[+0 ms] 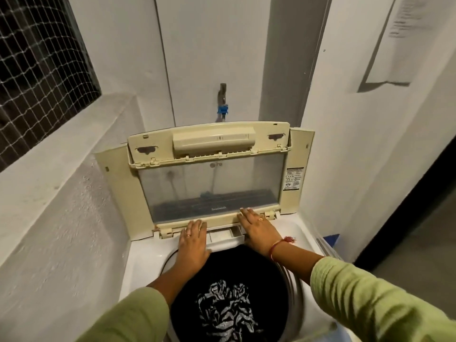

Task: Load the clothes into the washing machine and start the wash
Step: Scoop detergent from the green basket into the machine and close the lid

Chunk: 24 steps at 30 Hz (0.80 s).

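Over the drum (pixel 292 287), where the clothes (pixel 229 297) already lie, both hands rest flat with fingers spread on the raised lid (pixel 212 186): left hand (pixel 193 239), right hand (pixel 259 229). Possibly closing it; she should lower it evenly, fingers clear of hinges.

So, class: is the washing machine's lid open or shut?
Open. The lid stands folded upright at the back, leaving the drum with the dark clothes exposed.
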Motion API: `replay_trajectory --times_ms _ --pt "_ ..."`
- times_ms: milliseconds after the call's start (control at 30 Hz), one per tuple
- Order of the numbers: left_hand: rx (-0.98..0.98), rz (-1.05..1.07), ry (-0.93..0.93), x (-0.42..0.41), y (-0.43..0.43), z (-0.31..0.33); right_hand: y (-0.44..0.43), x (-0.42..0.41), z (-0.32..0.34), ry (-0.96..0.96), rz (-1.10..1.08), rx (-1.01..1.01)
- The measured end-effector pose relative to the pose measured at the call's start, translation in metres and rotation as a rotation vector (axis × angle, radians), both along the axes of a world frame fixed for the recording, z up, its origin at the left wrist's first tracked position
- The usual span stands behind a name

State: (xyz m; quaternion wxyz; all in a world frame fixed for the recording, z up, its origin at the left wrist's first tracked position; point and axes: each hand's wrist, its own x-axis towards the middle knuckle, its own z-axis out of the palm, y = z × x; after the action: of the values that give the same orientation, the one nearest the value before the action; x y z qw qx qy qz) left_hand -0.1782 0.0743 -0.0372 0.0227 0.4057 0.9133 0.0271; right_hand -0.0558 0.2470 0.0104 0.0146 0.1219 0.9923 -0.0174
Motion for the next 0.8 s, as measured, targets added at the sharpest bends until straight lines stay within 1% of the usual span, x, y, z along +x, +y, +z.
replay_trajectory --times_ms 100,167,333,433,567,800 --pt "0.028 -0.032 0.085 -0.008 -0.002 -0.005 0.007 -0.008 -0.014 -0.030 0.133 0.073" --pt "0.037 -0.033 0.103 -0.016 -0.003 -0.005 0.009 -0.015 -0.019 -0.020 0.174 0.099" --pt "0.039 -0.065 0.215 -0.021 -0.004 -0.001 0.013 -0.028 -0.024 -0.016 0.149 0.116" --pt "-0.006 -0.082 0.181 -0.025 -0.005 -0.008 0.017 -0.031 -0.032 0.012 0.162 0.098" --pt "0.063 -0.098 0.202 -0.028 -0.003 -0.014 0.019 -0.034 -0.039 0.019 0.137 0.101" --pt "0.042 -0.034 0.278 -0.025 0.002 -0.014 0.019 -0.035 -0.047 0.175 0.120 0.086"
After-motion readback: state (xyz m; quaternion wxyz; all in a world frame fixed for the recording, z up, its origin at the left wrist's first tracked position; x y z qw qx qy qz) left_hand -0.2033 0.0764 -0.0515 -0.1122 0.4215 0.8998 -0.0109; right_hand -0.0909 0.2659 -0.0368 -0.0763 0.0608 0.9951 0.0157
